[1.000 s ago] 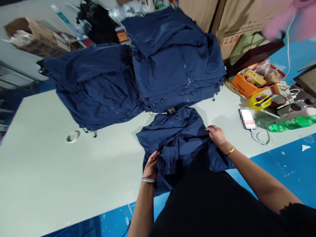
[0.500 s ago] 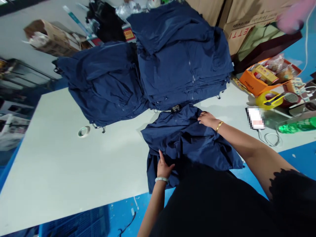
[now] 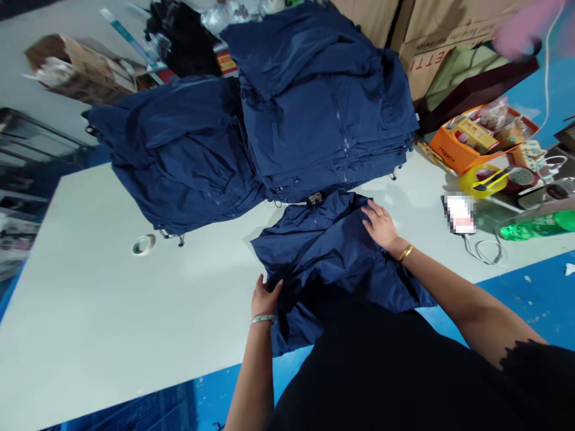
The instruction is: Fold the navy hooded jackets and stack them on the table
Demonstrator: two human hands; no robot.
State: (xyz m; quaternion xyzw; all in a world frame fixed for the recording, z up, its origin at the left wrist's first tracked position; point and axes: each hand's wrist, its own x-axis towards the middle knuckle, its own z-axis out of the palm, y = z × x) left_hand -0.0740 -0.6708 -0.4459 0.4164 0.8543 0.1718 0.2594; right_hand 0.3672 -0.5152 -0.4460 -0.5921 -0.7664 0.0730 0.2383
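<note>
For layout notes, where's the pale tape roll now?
In the head view, the pale tape roll lies on the table, left of the left hand, just below the left clothes pile.

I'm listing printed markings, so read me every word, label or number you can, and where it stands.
"ETTI", in red on the cardboard box.
"Worldwide", smaller, same box; words beside it too blurred.
Too small or blurred: orange box, yellow packet, red-and-yellow box, phone, collar label on the navy garment.

The garment (image 3: 321, 254) is plain navy, the tabletop (image 3: 99, 293) whitish, the floor (image 3: 534, 305) blue, the bottle (image 3: 534, 228) green
</note>
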